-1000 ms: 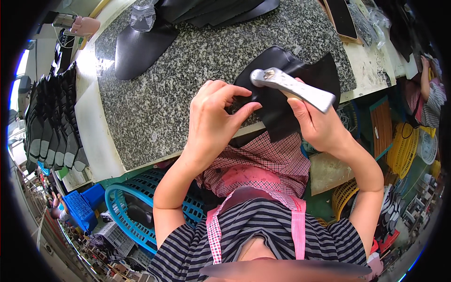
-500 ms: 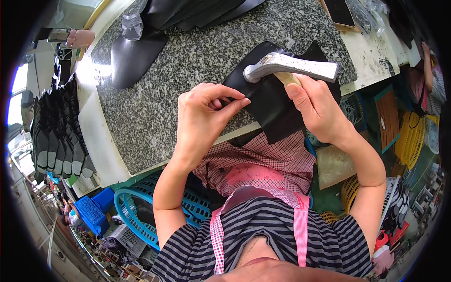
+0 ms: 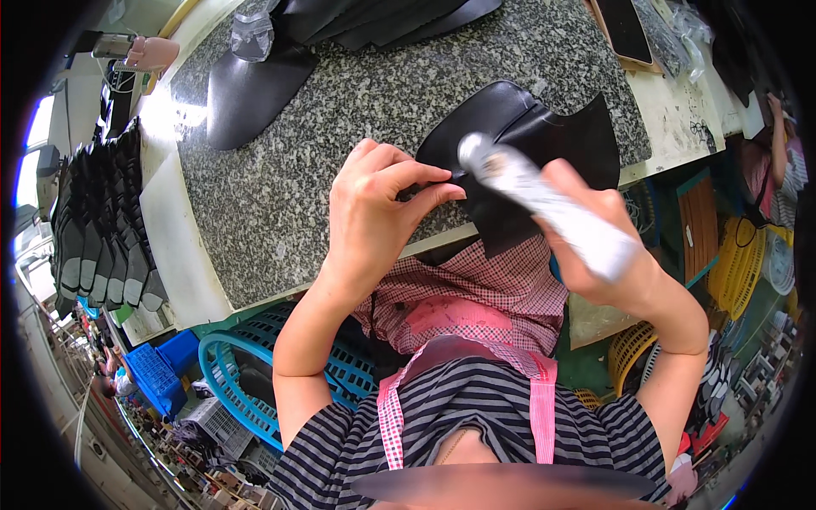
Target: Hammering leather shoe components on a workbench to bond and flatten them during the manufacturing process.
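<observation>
Black leather piece lies on the bench toward its right end, one corner hanging past the front edge. At its left edge, the left hand holds thumb and forefinger nearly together; I cannot tell whether they pinch the leather. The right hand is closed around a hammer, blurred, its head above the leather. Below the bench's front edge, left of the person, sits a turquoise slotted basket with something dark inside, too shaded to identify. Beyond it, below the near left corner, are a blue crate and a grey crate, their contents unclear. Yellow baskets stand past the right end.
</observation>
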`<state>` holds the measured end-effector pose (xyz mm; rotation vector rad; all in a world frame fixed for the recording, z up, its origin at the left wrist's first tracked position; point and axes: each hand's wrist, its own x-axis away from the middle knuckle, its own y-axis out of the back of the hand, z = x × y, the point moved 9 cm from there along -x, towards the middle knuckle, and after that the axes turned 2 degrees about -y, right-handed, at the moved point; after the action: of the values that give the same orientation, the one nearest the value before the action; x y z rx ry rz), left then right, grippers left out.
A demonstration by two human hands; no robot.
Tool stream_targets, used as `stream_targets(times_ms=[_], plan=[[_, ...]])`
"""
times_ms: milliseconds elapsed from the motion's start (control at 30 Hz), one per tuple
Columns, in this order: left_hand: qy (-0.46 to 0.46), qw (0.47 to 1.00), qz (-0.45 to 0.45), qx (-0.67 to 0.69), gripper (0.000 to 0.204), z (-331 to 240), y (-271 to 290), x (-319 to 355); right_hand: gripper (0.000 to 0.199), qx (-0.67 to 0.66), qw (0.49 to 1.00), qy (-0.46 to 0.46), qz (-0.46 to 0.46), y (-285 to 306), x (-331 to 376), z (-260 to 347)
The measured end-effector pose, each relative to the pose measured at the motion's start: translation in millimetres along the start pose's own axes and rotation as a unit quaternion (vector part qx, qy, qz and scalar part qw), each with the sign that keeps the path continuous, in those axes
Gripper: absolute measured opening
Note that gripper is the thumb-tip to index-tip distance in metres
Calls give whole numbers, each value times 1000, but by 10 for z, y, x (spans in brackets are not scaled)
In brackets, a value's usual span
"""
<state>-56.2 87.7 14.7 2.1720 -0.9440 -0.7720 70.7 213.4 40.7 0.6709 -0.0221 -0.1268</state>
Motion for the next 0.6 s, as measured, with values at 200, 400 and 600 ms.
stream_targets(times_ms=[200,400,600], plan=[[-21,1000,-12,1,21,-10,4,7,27,59,991,86,-79,233,-67,265],[-15,1000,-11,4,23,10,16,14,21,52,996,-56,40,14,-95,-49],[52,997,-3,64,23,46,51,-24,27,0,989,-115,88,-176,273,-128]])
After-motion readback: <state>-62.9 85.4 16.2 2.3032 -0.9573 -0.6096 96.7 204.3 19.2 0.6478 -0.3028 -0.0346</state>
